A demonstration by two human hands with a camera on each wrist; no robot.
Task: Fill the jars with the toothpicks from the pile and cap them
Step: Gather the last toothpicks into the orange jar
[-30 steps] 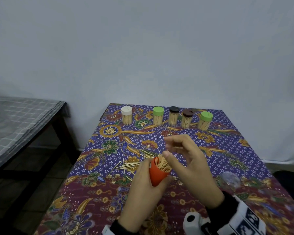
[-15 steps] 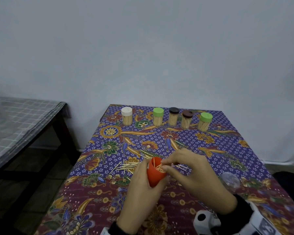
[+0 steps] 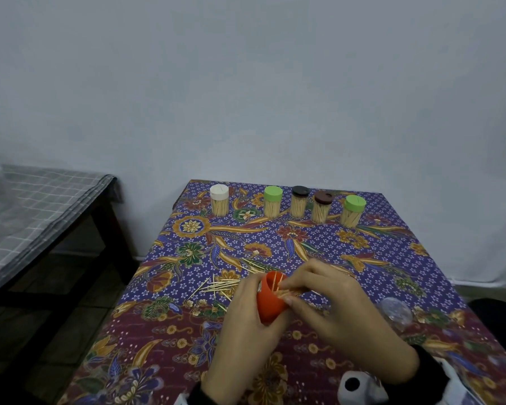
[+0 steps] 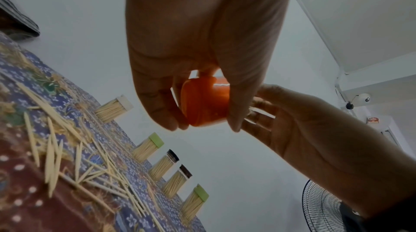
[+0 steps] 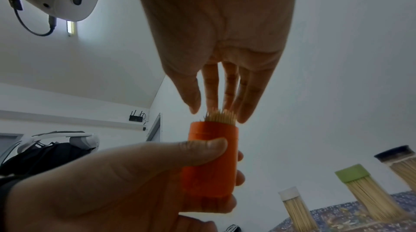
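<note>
The left hand (image 3: pixel 246 325) is wrapped round the small orange plastic jar (image 3: pixel 270 299), thumb across its side, holding it in the air above the near middle of the batik-patterned tablecloth (image 3: pixel 187 340). The right hand (image 3: pixel 333 305) has its fingers extended, their tips gathered on the bundle of wooden toothpicks (image 5: pixel 221 116) standing out of the jar's mouth; whether it pinches them or only presses them down, I cannot tell.

The jar's long axis is close to upright, tipped slightly, with the open mouth turned up and toward the right hand. The toothpicks run along that same axis, points outward.

The likely trouble is spillage: if the jar tips further while the sticks stand proud of the rim, some may slide out. Pushing unevenly could splay or jam them crosswise, and the cap would then not seat.

Loose toothpicks (image 3: pixel 216 286) still lie on the cloth just left of the hands. Five capped, filled clear jars (image 3: pixel 298 204) line the far edge.
</note>
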